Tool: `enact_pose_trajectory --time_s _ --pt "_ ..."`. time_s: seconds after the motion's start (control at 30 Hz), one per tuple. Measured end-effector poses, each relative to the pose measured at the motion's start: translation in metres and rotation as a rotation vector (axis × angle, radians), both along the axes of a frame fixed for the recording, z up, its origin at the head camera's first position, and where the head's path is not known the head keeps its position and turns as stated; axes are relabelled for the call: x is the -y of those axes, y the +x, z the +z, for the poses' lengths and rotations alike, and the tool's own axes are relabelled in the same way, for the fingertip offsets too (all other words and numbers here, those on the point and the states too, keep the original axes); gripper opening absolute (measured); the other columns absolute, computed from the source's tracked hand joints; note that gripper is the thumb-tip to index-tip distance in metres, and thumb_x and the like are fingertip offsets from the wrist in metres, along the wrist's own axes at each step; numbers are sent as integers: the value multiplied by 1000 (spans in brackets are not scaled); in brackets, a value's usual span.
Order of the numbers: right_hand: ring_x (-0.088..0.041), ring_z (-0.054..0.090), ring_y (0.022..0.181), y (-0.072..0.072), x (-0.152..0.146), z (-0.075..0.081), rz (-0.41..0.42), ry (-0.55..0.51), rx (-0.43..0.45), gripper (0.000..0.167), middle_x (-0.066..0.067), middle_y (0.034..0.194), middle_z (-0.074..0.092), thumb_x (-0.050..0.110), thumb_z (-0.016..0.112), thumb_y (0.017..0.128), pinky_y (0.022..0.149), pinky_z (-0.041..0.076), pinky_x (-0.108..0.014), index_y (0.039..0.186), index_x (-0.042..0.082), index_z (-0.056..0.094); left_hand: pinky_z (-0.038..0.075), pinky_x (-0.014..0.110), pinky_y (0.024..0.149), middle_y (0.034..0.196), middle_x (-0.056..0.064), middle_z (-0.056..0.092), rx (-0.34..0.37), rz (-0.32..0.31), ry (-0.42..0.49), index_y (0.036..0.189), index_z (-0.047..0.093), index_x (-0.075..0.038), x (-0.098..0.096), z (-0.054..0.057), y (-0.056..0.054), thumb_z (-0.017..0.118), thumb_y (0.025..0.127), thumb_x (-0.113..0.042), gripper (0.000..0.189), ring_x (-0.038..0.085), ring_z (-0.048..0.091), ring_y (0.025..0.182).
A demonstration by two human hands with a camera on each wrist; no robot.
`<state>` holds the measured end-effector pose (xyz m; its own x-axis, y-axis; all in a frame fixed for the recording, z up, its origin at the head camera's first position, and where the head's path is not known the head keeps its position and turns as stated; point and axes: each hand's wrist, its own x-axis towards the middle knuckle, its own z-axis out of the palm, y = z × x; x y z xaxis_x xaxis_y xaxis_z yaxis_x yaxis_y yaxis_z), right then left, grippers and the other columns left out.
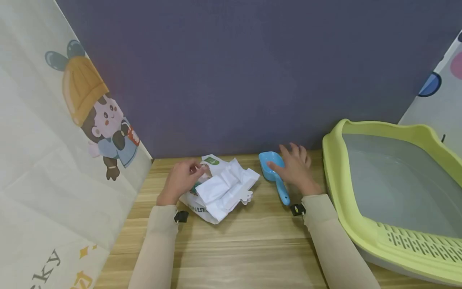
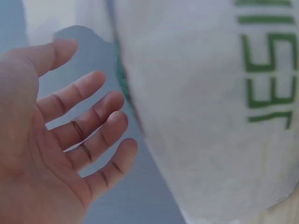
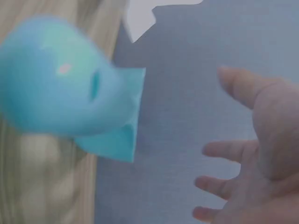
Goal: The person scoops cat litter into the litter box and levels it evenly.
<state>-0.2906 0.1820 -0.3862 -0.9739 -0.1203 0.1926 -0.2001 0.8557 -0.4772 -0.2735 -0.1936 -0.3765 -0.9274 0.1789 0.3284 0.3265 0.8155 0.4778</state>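
Observation:
A crumpled white bag [image 1: 216, 186] with green lettering lies on the table, its top folded over and a white clip [image 1: 247, 196] at the fold. My left hand [image 1: 182, 178] is at the bag's left side. In the left wrist view its fingers [image 2: 96, 116] are loosely bent, with nothing between them, beside the bag [image 2: 187, 116]. To the right of the bag lies a light blue scoop [image 1: 273, 163], its handle toward me. My right hand [image 1: 296, 168] hovers by the scoop, fingers spread and thumb over it. In the right wrist view this hand appears apart from the scoop [image 3: 60, 84].
A large litter tray [image 1: 344, 192] with a yellow-green rim and grey inside stands right of my right arm. A dark blue panel [image 1: 238, 80] rises behind the wooden table [image 1: 245, 249]. A pale sheet with a cartoon figure [image 1: 104, 116] hangs on the left.

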Motion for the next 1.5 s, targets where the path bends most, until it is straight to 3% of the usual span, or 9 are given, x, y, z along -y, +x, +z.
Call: enact_pose_trajectory --time_s 0.2,0.37,0.47,0.57,0.8,0.97,1.1,1.33,1.5 --pt "-51 36 135 4 10 10 72 -58 -4 60 -30 147 47 42 60 100 110 28 -69 143 0 52 40 31 59 68 -2 60 77 -47 -46 77 71 -19 -2 10 6 62 98 -44 34 15 51 62" --pt "-26 65 100 9 24 15 252 -137 24 33 -9 109 71 34 62 101 88 53 -44 121 8 68 38 30 56 60 -7 52 172 -72 -73 67 67 -21 -5 15 12 63 93 -58 45 12 46 58" --pt "-15 64 86 11 34 13 318 -138 48 25 0 96 71 36 63 101 78 53 -35 109 14 71 38 29 54 55 -8 48 229 -79 -68 61 62 -20 -7 18 16 65 88 -65 53 11 45 54" --pt "-14 64 82 13 42 10 344 -114 84 25 0 92 71 35 63 100 73 53 -33 104 12 71 38 29 53 52 -9 45 289 -93 -75 58 58 -20 -9 19 18 69 84 -67 55 10 43 51" --pt "-21 68 66 21 56 4 297 -84 286 33 -11 77 71 39 60 100 61 50 -31 94 8 67 33 25 53 53 -11 31 405 -114 -132 56 43 -21 -14 18 21 77 78 -62 58 8 35 53" --pt "-25 69 60 25 63 -2 303 -93 403 41 -13 71 72 38 59 101 58 56 -36 87 1 69 41 25 55 54 -11 37 398 -151 -144 57 48 -22 -16 17 22 82 76 -56 51 8 47 55" --pt "-24 69 56 27 68 -9 329 -73 496 44 -11 66 70 38 59 101 57 59 -38 83 1 71 43 25 57 55 -10 38 380 -173 -160 57 49 -22 -18 15 20 83 77 -52 50 8 49 57" --pt "-23 70 55 30 74 -16 362 -131 611 42 -14 68 71 38 56 102 57 60 -39 92 0 70 48 26 61 56 -8 47 416 -159 -170 61 58 -18 -21 15 20 83 79 -48 44 10 56 60" --pt "-20 67 54 30 75 -20 340 -220 667 39 -12 69 70 37 55 104 56 60 -38 98 0 65 45 25 61 58 -8 44 408 -175 -189 62 56 -18 -20 14 19 82 81 -47 43 10 52 60"
